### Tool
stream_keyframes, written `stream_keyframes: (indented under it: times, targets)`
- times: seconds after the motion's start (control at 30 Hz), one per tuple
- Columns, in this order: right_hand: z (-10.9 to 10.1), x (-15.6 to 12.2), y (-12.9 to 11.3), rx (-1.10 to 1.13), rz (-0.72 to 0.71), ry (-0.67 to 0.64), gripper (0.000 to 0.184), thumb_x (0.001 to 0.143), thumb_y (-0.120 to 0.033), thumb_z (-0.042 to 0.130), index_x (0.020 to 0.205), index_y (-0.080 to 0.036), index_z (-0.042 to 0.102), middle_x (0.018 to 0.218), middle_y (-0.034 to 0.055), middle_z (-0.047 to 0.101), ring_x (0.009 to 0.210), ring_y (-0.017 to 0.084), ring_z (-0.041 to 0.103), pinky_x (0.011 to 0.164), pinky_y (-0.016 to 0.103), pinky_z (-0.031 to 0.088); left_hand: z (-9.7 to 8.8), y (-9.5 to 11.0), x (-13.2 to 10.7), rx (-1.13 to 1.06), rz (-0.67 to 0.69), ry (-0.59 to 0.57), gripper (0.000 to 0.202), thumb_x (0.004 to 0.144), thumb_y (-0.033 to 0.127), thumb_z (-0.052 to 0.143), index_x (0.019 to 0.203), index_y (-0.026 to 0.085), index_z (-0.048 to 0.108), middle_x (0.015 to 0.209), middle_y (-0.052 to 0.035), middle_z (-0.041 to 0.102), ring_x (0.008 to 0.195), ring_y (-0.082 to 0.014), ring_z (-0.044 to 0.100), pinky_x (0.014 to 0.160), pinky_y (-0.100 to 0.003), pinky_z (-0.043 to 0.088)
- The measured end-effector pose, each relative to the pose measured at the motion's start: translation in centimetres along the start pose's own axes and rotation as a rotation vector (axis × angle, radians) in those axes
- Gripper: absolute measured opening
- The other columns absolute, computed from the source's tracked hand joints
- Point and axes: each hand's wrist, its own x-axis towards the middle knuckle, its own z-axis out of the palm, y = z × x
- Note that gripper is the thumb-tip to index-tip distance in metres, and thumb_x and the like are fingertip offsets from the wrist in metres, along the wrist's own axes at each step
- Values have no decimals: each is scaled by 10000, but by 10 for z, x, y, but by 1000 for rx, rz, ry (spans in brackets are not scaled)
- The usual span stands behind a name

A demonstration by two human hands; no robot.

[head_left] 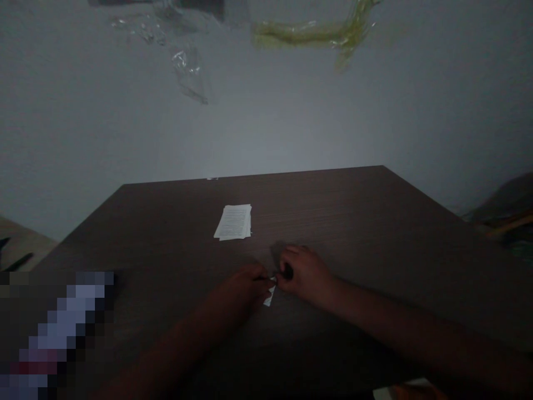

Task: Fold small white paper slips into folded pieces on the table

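Note:
My left hand (245, 286) rests low over the table, its fingers closed on a small piece of white paper (270, 297). Only a narrow strip of this paper shows between the two hands. From the right, my right hand (302, 272) meets the paper's upper end, with thumb and fingers pinched together there. The fingertips of both hands nearly touch. Beyond them lies a small stack of printed paper sheets (235, 222), its edges slightly out of line. The dim light hides the details of the fingers.
The brown wooden table (333, 211) reaches a grey wall (283, 116) that carries yellow tape (303, 34) and clear tape (189, 69). A blurred-out, pixelated object (66, 322) is at the lower left. A scrap of paper (212, 178) lies at the table's far edge.

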Motion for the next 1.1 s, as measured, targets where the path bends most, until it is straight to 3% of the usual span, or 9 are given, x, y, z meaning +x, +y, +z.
stream_keyframes:
  times: [0.13, 0.33, 0.47, 0.67, 0.9, 1.1]
  targets:
    - [-2, 0, 1, -4, -25, 2, 193, 963, -150, 852, 916, -229, 682, 997, 40, 717, 948, 239, 655, 831, 365, 414, -1, 0, -2, -8, -18, -20, 313, 1076, 79, 694, 1273, 227, 888, 1274, -90, 820, 1159, -282, 791, 1018, -366, 640]
    - [-1, -7, -2, -17, -70, -21, 228, 901, -207, 935, 954, -227, 713, 1041, 47, 738, 1046, 280, 682, 919, 401, 434, 3, -4, 1, -39, -14, -7, 283, 1088, 116, 703, 1245, 249, 896, 1244, -79, 828, 1149, -272, 787, 1060, -373, 657]
    - [1, -8, -5, -7, -42, -26, 233, 909, -223, 943, 964, -225, 716, 1058, 54, 746, 1086, 298, 689, 933, 415, 420, -6, 1, 3, -85, -44, -22, 341, 1066, 42, 679, 1268, 231, 879, 1309, -83, 822, 1221, -272, 791, 1132, -386, 629]
    - [6, -6, -3, -8, -22, -8, 265, 907, -229, 955, 942, -227, 693, 1066, 58, 735, 1099, 316, 693, 944, 427, 416, -20, 5, 7, -204, -103, -94, 297, 1032, 95, 746, 1277, 233, 840, 1327, -91, 813, 1233, -291, 781, 1165, -414, 611]
    - [6, 1, 5, -4, -14, 31, 212, 956, -186, 888, 936, -234, 682, 1047, 56, 732, 1067, 296, 687, 942, 420, 437, -9, 2, 7, -179, -164, -54, 304, 972, 71, 721, 1219, 242, 769, 1255, -51, 782, 1157, -286, 754, 1111, -422, 608]
    - [4, -1, 15, 49, -152, 32, 107, 1022, -175, 818, 1101, -218, 759, 1149, 83, 767, 1133, 298, 693, 1001, 448, 474, -8, 3, -1, -192, -176, 6, 314, 995, 119, 714, 1277, 250, 758, 1332, -68, 778, 1222, -305, 755, 1125, -430, 610]
